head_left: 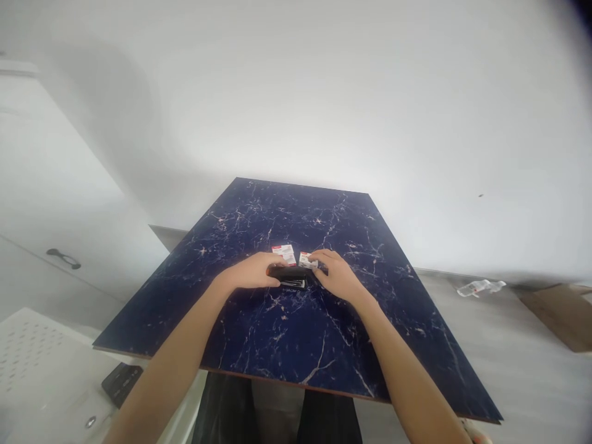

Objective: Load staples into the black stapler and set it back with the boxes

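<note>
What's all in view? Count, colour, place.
table: 1, dark blue, centre
stapler: 1, black, on table
small boxes: 2, white and red, just beyond stapler
wall: 1, white, behind table
door: 1, white, left
handle: 1, dark, on door
holed panel: 1, white, lower left
box: 1, black, lower left
disc: 1, grey, lower left
floor: 1, pale grey, right
plastic bottle: at least 1, clear, right, on floor
cardboard: 1, brown, right
trouser legs: 2, black, bottom centre
forearms: 2, bare, over table
left hand: 1, bare, gripping stapler
right hand: 1, bare, at right small box
</note>
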